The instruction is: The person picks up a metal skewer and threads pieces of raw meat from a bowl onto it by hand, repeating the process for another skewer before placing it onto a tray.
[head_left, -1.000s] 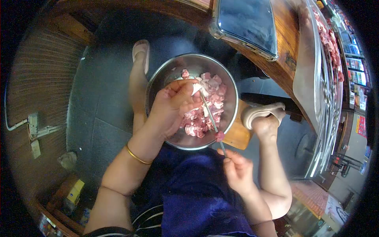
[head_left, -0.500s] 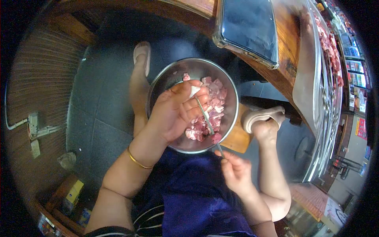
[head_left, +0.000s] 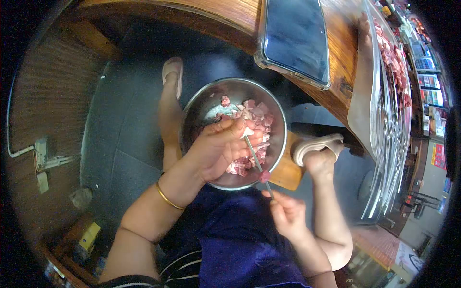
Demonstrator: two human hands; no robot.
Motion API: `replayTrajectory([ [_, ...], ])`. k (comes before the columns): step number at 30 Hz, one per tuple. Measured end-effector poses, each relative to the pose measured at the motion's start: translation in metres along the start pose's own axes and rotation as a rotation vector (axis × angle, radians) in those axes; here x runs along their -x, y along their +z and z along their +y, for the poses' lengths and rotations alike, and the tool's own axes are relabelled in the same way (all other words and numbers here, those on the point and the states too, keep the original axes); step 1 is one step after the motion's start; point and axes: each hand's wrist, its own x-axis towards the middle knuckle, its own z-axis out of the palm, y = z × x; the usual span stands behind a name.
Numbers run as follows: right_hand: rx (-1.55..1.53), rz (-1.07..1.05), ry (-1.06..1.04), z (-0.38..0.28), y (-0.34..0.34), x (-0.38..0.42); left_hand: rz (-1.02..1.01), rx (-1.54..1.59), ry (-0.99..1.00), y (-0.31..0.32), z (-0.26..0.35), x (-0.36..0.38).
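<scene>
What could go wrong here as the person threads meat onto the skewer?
1. The skewer tip sits against the left hand fingers; a push from the right hand could prick them.
2. The bowl rests on the lap, so it might tip.
3. The phone overhangs the table edge above the raw meat.

No text, label or number could be read; the coloured signs at the right edge and the small yellow box were too blurred.
</scene>
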Motion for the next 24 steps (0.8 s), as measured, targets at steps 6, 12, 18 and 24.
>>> replayTrajectory([
  [6,-0.016,0.007,0.047,-0.001,0.004,-0.005,0.022,-0.015,-0.040,0.004,-0.016,0.000],
  [12,-0.064,0.012,0.080,0.011,0.006,-0.003,-0.005,0.030,-0.113,0.000,-0.025,-0.006],
  [18,-0.082,0.019,0.084,0.015,0.007,-0.005,-0.023,0.176,-0.106,0.006,-0.019,-0.007],
  [24,-0.039,0.004,0.043,0.017,0.010,-0.002,0.008,0.157,0.038,0.000,-0.021,-0.006],
])
